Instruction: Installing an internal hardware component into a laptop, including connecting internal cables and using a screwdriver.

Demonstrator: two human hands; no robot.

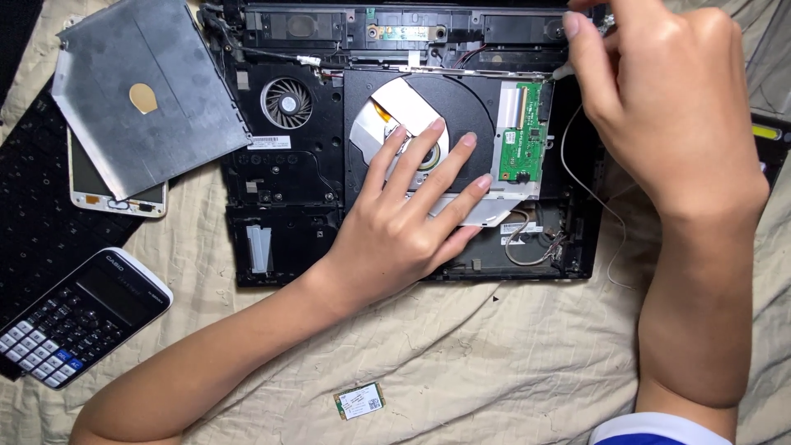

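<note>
An opened black laptop chassis lies on a beige cloth, with its fan and optical drive exposed. My left hand rests flat on the drive, fingers spread over its white hub area. Beside the drive sits a small green circuit board. My right hand hovers at the chassis's upper right corner, fingers pinched on a thin tool whose light tip touches near the top of the green board. What the tool is, I cannot tell.
A grey metal cover plate lies at upper left over a white phone and a black keyboard. A calculator sits at lower left. A small green card lies on the cloth. A thin grey wire loops off the chassis's right side.
</note>
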